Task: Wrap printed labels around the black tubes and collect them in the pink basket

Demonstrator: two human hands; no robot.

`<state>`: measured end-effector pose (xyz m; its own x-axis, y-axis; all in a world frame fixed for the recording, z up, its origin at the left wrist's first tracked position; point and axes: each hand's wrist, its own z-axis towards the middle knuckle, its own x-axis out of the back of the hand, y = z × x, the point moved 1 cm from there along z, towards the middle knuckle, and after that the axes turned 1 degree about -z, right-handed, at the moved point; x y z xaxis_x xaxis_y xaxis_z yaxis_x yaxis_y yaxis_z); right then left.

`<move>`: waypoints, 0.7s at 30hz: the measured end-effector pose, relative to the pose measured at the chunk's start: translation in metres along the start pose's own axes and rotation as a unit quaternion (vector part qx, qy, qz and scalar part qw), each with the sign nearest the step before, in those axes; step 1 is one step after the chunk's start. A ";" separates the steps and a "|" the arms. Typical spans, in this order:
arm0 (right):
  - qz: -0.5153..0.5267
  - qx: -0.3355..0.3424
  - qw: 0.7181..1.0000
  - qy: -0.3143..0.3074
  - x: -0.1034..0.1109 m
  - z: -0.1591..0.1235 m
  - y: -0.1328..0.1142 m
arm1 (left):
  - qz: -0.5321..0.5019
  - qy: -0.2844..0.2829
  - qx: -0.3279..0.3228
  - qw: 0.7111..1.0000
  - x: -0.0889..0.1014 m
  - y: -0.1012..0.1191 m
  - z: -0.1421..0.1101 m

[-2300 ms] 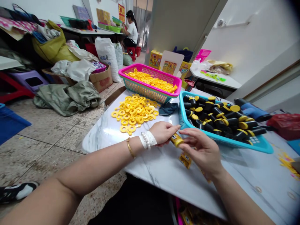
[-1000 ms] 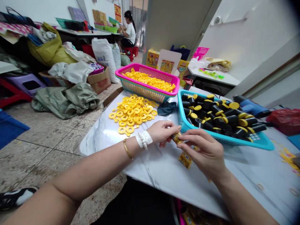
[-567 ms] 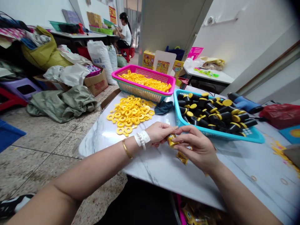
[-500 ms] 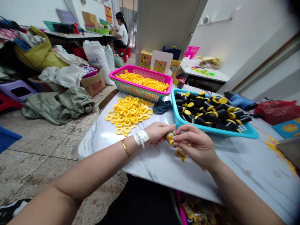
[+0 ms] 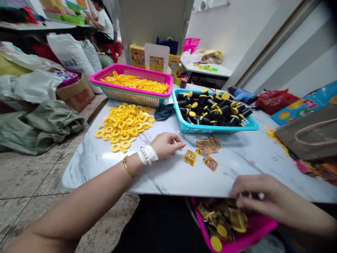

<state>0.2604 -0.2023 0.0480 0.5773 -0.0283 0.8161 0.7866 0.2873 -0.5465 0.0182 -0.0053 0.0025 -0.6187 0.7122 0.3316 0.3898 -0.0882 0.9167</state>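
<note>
My left hand [image 5: 168, 144] rests on the marble-patterned table with its fingers loosely bent, a gap between thumb and forefinger, and nothing visible in it. Just right of its fingertips lies a small yellow printed packet [image 5: 190, 157]. Several more printed packets [image 5: 210, 163] lie beyond it, below the blue basket. Smeared by motion, my right hand [image 5: 259, 196] is at the table's front edge, over the right side of a pink basket [image 5: 252, 233]. Whitish spots show between its bent fingers, but I cannot make out what they are. Wrapped black-and-yellow pieces [image 5: 221, 219] fill part of that basket.
A blue basket [image 5: 216, 131] holds black cylinders with yellow caps. Left of it are a pile of yellow ring pieces [image 5: 123, 123] and a pink basket of yellow pieces [image 5: 131, 70]. A brown paper bag [image 5: 310, 135] stands right. A person [image 5: 104, 24] sits far back.
Both hands have come apart from the yellow packet they were holding. My right hand has moved down and right to the pink basket. The view has turned right, showing several packets on the table.
</note>
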 end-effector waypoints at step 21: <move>-0.062 0.148 0.987 -0.019 -0.074 0.093 0.026 | 0.090 0.000 -0.166 0.982 0.002 -0.003 -0.003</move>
<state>0.2175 -0.1032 -0.0094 0.4680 -0.0458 0.8825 0.7485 0.5515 -0.3683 0.0138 -0.0054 0.0014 -0.5592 0.6647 0.4954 0.2499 -0.4346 0.8652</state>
